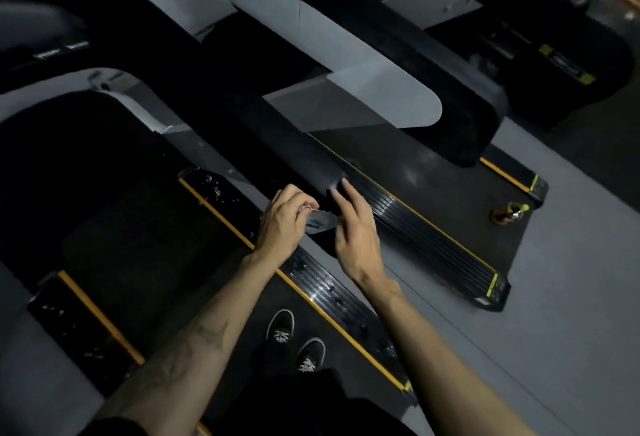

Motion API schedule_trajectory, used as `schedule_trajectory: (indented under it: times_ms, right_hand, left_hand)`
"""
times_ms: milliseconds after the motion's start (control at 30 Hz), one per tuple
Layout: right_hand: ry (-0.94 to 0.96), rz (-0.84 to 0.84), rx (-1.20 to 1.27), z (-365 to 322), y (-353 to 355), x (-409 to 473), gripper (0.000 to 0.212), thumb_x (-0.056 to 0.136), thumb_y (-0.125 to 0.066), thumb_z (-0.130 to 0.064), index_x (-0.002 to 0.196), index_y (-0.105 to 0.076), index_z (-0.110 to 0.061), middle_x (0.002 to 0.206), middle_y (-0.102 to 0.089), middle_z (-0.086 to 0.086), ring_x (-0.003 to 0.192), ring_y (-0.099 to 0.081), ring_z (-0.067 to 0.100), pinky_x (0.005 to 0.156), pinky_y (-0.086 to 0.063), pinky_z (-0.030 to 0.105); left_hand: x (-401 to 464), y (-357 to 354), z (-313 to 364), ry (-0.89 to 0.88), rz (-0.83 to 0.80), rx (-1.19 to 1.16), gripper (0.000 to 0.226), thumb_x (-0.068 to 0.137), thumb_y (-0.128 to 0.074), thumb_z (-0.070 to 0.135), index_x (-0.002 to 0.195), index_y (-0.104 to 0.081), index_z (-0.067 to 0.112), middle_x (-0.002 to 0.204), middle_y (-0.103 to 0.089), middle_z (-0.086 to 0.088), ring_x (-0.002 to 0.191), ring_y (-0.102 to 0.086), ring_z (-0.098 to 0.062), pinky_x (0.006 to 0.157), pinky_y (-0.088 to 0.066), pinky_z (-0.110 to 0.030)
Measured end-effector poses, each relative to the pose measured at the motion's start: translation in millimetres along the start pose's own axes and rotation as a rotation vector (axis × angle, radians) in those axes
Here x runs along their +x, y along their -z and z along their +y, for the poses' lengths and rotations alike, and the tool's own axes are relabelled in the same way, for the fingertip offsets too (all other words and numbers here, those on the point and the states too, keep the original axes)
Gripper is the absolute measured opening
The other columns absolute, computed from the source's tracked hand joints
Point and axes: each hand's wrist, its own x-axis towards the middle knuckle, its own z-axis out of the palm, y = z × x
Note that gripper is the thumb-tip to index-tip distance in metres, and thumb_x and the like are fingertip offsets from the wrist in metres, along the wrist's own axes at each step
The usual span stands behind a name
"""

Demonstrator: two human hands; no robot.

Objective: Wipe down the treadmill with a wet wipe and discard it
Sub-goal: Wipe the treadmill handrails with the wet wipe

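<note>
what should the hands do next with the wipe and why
Probably spread the wipe open, then press it onto the black handrail. The left hand pinches it bunched up, the right hand is at its other edge with fingers straight, and it is not yet flat on the rail.

From my remote seat I see two bare forearms with no sleeves reaching the wrists. The left forearm (187, 349) carries dark tattoo linework along its inner side, too blurred for me to read the design. The left hand (282, 224) wears a thin pale ring on one finger. The right hand (356, 228) shows no jewellery I can make out. Below, I see black low-top shoes (294, 340) with white laces, and dark clothing (311, 404) at the bottom edge.
</note>
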Motion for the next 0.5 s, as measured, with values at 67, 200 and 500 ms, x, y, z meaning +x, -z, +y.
schedule_trajectory:
  times_ms: [67,200,500]
  right_hand:
    - [0.078,-0.048,-0.056,5.1,4.6,11.6,0.063,0.094,-0.045,0.001,0.154,-0.046,-0.017,0.167,-0.029,-0.001,0.154,-0.025,0.020,0.124,-0.028,0.042]
    - [0.196,-0.116,-0.139,10.7,13.0,32.1,0.052,0.100,-0.043,-0.016,0.152,-0.050,-0.012,0.163,-0.037,0.003,0.154,-0.026,0.022,0.124,-0.021,0.026]
    - [0.559,-0.241,-0.110,36.0,21.8,65.6,0.053,0.099,-0.053,0.010,0.151,-0.044,0.003,0.163,-0.034,0.019,0.155,-0.024,0.034,0.127,-0.023,0.043]
  left_hand:
    - [-0.5,-9.1,-0.6,-0.008,0.059,0.018,0.013,0.093,-0.068,0.007,0.100,-0.071,0.018,0.101,-0.063,0.005,0.096,-0.057,-0.018,0.085,-0.045,-0.034]
    - [-2.8,-24.9,1.6,-0.002,0.177,-0.001,0.012,0.092,-0.071,0.007,0.098,-0.069,0.018,0.099,-0.064,0.005,0.093,-0.057,-0.020,0.083,-0.047,-0.038]
    - [-17.9,-50.6,15.3,0.408,0.473,-0.315,0.044,0.081,-0.088,0.022,0.109,-0.057,0.009,0.107,-0.052,0.006,0.087,-0.058,-0.016,0.079,-0.051,-0.026]
